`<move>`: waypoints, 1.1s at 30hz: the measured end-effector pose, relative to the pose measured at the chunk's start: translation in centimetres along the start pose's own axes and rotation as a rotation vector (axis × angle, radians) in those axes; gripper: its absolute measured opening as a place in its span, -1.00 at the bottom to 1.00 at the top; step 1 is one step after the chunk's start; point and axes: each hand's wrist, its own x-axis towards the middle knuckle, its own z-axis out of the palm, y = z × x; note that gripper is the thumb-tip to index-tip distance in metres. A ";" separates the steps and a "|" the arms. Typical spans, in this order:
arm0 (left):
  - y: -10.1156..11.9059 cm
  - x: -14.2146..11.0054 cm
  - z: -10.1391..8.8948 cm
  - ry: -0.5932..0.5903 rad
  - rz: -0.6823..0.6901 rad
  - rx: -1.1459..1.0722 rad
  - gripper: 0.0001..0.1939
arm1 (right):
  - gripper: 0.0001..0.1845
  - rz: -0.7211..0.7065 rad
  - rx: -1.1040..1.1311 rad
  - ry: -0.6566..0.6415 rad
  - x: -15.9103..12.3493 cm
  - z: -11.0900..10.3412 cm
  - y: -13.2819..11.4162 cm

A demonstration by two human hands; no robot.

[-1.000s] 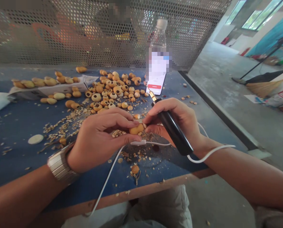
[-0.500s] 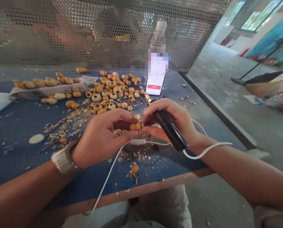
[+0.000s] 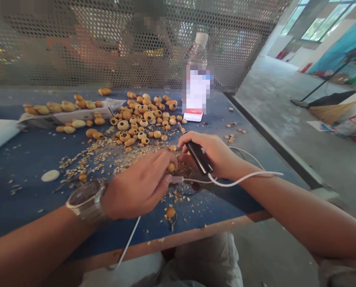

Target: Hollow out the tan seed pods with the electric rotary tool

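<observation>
Between the thumb and fingers of my left hand (image 3: 139, 185) is a small tan gourd (image 3: 171, 167), mostly covered by the fingers. My right hand (image 3: 220, 155) is wrapped round a black pen-shaped rotary tool (image 3: 198, 156), its metal tip pointing up and away from me. From the tool's rear end a white cable (image 3: 240, 180) runs over the right wrist. A small white switch (image 3: 176, 179) on the cable lies by my left thumb. Right fingertips are close to the held gourd; whether they touch it, I cannot tell. Beyond both hands lies a heap of small gourds (image 3: 142, 115), many with round holes.
Several gourds (image 3: 67, 106) line a flat carton at the left. A phone (image 3: 193, 116) leans on a clear bottle (image 3: 196, 56) before a perforated metal screen (image 3: 106, 48). Seeds and chips (image 3: 90, 159) litter the blue tabletop (image 3: 25, 199). A white disc (image 3: 50, 175) lies left.
My left hand has rolled over, back upward, turning the gourd so its end faces me. The right hand has drawn slightly away from it, and the tool has tilted, its rear end shifting left and up.
</observation>
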 end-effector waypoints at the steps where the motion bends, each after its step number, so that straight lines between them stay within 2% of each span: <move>1: 0.0 -0.2 0.3 -0.021 0.012 0.028 -0.85 | -0.75 -0.013 0.032 0.042 0.0 0.0 -0.2; 4: -0.2 -0.5 1.0 -0.052 0.053 0.099 -0.81 | -0.72 -0.035 0.253 0.171 -0.1 -0.1 -0.9; 7: -0.5 -0.6 1.4 -0.067 0.060 0.084 -0.85 | -0.57 -0.016 0.487 0.265 -0.2 -0.1 -1.2; 13: -0.3 -0.2 1.2 -0.065 0.010 0.000 -0.95 | -0.41 0.157 0.649 0.493 0.0 0.1 -0.1; 16: -0.4 -0.1 1.3 -0.061 0.002 -0.007 -0.95 | -0.41 0.230 0.727 0.515 0.2 0.0 0.3; 20: -0.5 -0.2 1.3 -0.068 -0.006 -0.011 -0.95 | -0.50 0.223 0.801 0.493 0.2 0.0 0.1; 25: -0.3 0.0 1.1 -0.061 -0.007 -0.030 -0.97 | -0.59 0.229 0.780 0.488 0.1 0.1 0.0; 33: -0.3 0.1 1.3 -0.058 0.007 -0.010 -0.96 | -0.62 0.220 0.753 0.517 0.3 0.0 0.1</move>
